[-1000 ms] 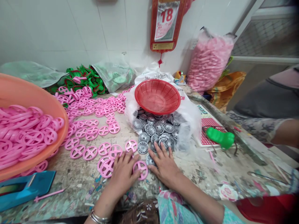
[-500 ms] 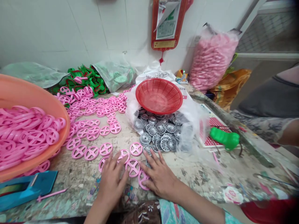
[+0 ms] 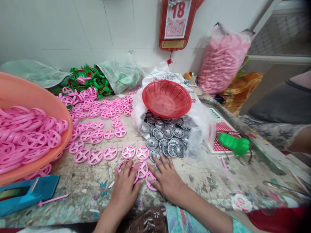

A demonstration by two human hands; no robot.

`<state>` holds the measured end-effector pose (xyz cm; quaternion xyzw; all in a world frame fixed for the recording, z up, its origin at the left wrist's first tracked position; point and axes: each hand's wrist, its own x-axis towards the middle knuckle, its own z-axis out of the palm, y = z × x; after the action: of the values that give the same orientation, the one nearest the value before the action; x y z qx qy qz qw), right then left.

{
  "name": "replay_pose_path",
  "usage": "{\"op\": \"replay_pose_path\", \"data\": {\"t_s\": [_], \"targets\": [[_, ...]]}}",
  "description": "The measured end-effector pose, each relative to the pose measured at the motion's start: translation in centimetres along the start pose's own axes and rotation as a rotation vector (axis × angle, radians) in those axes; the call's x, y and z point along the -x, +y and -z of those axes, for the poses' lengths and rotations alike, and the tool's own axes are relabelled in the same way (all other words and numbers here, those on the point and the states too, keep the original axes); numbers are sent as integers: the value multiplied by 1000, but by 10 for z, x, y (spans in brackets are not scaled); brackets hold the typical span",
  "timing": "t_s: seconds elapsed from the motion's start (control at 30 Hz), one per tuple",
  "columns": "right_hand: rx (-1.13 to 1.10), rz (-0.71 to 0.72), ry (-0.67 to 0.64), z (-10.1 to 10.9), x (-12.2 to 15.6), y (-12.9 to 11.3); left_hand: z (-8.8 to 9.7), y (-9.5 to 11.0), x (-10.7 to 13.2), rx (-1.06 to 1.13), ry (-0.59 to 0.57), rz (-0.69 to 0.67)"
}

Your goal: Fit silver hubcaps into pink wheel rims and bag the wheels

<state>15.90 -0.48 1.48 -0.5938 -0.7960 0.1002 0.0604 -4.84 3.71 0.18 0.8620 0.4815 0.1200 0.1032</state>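
Observation:
My left hand (image 3: 126, 181) lies palm down with fingers spread over a pink spoked wheel ring (image 3: 120, 167) near the front of the worktable. Flat beside it, my right hand (image 3: 167, 179) has its fingers apart; its thumb side covers part of another pink ring (image 3: 148, 183), and its fingertips reach grey discs (image 3: 155, 155). Between and just beyond the hands lie more pink rings (image 3: 142, 153), partly hidden by my fingers. Many grey wheel discs (image 3: 167, 132) spill from a white plastic bag (image 3: 201, 129), and a red plastic basket (image 3: 166, 100) rests on top of them.
At left stands an orange basin (image 3: 55, 106) full of pink rings, with a blue tape dispenser (image 3: 46, 187) in front. Green parts (image 3: 89, 77) lie at the back. On the right are a green plastic piece (image 3: 234, 144), a bag of pink parts (image 3: 223, 61) and a seated person (image 3: 279, 100).
My left hand has slid right, nearer my right hand, bringing a pink ring along beneath its fingers. My right hand stays almost in place. The calendar's lifted page now hangs flat.

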Motion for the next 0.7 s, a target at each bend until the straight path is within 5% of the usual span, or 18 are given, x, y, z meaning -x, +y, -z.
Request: {"op": "replay_pose_path", "data": {"t_s": [0.27, 0.7], "targets": [[32, -88, 55, -2, -11, 10, -9, 11, 3, -125, 59, -157], [60, -22, 75, -7, -10, 12, -13, 17, 7, -144, 62, -230]]}}
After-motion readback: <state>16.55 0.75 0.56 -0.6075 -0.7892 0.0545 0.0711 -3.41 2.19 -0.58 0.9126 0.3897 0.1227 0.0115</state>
